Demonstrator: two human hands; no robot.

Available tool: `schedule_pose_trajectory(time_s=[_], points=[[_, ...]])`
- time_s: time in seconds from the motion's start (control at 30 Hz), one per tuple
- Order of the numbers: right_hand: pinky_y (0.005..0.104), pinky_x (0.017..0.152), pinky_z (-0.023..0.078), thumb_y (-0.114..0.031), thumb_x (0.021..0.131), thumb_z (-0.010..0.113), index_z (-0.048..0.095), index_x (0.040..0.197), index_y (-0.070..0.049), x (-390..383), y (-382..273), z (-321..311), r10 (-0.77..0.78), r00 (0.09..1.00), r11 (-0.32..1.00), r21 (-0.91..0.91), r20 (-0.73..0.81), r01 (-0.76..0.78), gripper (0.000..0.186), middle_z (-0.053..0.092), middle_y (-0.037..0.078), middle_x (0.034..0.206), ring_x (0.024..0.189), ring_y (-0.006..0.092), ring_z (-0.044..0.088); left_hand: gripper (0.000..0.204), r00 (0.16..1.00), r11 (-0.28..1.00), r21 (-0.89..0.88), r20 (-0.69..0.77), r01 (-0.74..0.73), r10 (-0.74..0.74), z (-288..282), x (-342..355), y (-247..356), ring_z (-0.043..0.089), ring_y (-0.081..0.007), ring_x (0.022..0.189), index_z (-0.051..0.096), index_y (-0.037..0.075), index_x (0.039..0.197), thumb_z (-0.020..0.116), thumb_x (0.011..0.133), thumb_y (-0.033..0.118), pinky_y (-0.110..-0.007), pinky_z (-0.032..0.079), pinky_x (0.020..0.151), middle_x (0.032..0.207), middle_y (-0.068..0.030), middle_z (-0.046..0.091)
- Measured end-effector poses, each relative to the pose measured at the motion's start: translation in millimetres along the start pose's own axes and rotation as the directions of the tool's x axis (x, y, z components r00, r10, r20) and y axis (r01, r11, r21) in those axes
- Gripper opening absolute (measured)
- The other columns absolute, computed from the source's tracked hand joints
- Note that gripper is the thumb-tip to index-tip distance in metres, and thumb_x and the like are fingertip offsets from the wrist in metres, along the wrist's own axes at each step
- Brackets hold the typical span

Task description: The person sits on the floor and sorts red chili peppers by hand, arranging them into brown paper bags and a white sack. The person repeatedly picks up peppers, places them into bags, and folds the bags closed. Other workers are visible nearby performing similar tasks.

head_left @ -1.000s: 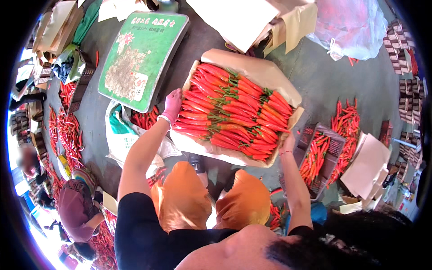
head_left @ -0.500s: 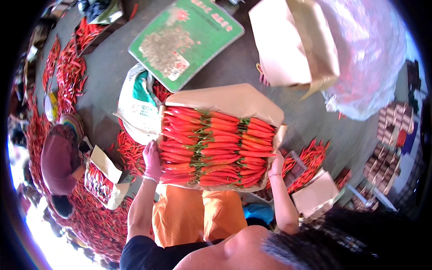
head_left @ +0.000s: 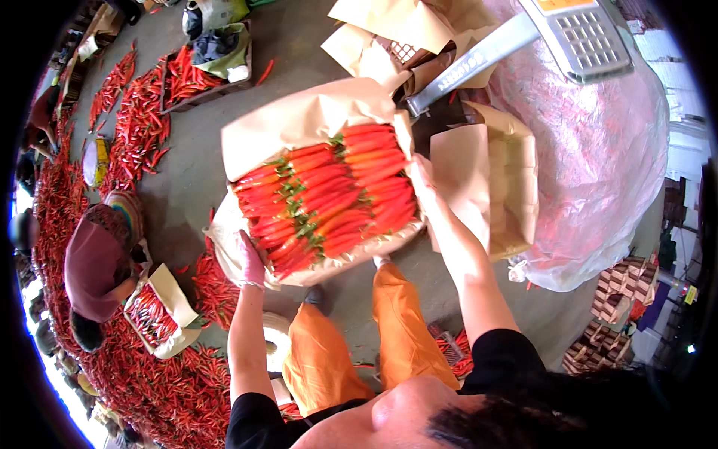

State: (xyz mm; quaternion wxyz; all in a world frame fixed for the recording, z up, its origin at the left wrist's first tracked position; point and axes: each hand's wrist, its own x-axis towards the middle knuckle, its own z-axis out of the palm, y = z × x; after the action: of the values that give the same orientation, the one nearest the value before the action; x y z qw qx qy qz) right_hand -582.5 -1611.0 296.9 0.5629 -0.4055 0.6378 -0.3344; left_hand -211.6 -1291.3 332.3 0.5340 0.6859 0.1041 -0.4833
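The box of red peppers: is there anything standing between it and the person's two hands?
Nothing visible. The left hand and the right hand are directly on opposite sides of the box; the peppers lie inside it.

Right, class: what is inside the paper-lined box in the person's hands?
Inside the paper-lined box are red peppers, laid side by side in rows, with green stems showing. Only the uppermost ones are visible; they cover the box's bottom and anything lying underneath.

Left hand [head_left: 252, 260] is gripping at eight o'clock, left forearm [head_left: 248, 337] is pointing toward twelve, right hand [head_left: 422, 173] is gripping at two o'clock, right forearm [head_left: 467, 262] is slanting toward eleven
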Motion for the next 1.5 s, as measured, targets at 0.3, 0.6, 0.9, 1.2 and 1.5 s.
schedule_pose_trajectory(time_s=[0.3,0.6,0.9,1.2,1.5], points=[[0.0512,0.067,0.046,-0.036,0.09,0.043,0.063,0.075,-0.002,110,57,8,0.017,0.998,0.872,-0.487,-0.053,-0.041,0.042,0.066,0.022,0.077,0.076,0.0407,0.062,0.064,0.949,0.821,0.528,-0.083,-0.216,0.304,-1,85,-50,0.047,-0.027,0.125,0.031,0.01,0.149,0.049,0.097,0.042,-0.038,0.039,0.104,0.141,-0.0129,0.046],[0.0454,0.067,0.045,-0.03,0.092,0.054,0.056,0.084,-0.001,15,20,-66,0.041,0.999,0.711,-0.701,-0.032,-0.051,0.03,0.058,0.02,0.076,0.073,0.0338,0.058,0.049,0.82,0.911,0.376,-0.567,0.171,0.079,-138,-100,-129,0.059,-0.0212,0.099,0.052,0.003,0.121,0.051,0.097,0.046,-0.036,0.047,0.087,0.114,-0.0144,0.059],[0.04,0.086,0.051,-0.031,0.091,0.054,0.067,0.103,-0.004,-18,122,-191,0.225,0.972,0.398,-0.917,0.065,-0.031,0.032,0.068,0.018,0.098,0.099,0.0324,0.064,0.027,0.74,0.725,0.174,-0.271,0.666,-0.615,-103,-225,-170,0.038,-0.0131,0.043,0.046,0.017,0.075,0.05,0.095,0.034,-0.032,0.029,0.038,0.059,0.0008,0.045],[0.0278,0.044,0.036,-0.023,0.093,0.062,0.053,0.068,-0.012,137,-65,-29,-0.09,0.996,0.921,-0.377,0.026,0.094,0.029,0.049,-0.003,0.058,0.05,0.0108,0.047,0.023,0.778,0.82,0.031,-0.339,0.572,-0.53,-101,-259,-135,0.04,-0.0115,0.044,0.049,0.019,0.074,0.054,0.092,0.033,-0.028,0.03,0.039,0.057,0.0029,0.044],[0.0458,0.086,0.056,-0.015,0.089,0.067,0.054,0.123,-0.007,378,-3,65,0.384,0.915,0.839,0.367,0.12,-0.401,0.037,0.057,0.012,0.12,0.103,0.0304,0.059,0.026,0.658,0.749,-0.23,-0.367,0.621,-0.658,-71,-331,-194,0.037,-0.0085,0.043,0.051,0.019,0.074,0.051,0.097,0.031,-0.025,0.028,0.039,0.058,0.0048,0.045]])
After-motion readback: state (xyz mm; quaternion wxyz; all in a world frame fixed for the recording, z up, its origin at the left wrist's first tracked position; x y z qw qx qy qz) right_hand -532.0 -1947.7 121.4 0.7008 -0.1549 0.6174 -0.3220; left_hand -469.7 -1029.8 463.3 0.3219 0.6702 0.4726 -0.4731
